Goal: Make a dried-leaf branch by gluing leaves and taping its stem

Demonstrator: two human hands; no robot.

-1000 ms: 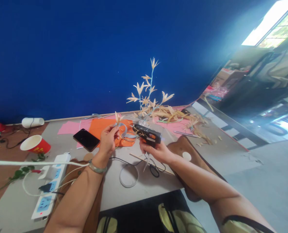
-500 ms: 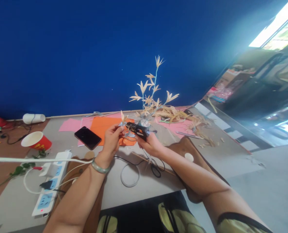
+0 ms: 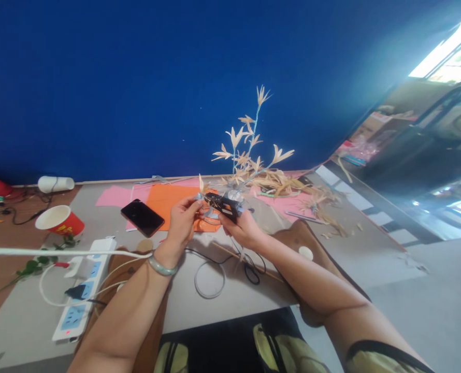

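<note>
My left hand pinches a small pale leaf sprig on a light blue stem above the grey table. My right hand grips a black and orange glue gun, its nozzle touching the sprig's base. Its black cord trails onto the table. Behind the hands stands a tall branch of pale leaves on a blue stem.
A black phone lies on orange and pink paper sheets. At the left are a red paper cup, a white power strip with cables, and green leaves. Dried leaves litter the far right.
The glue gun has swung left, so its nozzle now meets the sprig held in my left hand. Both hands sit closer together and slightly higher.
</note>
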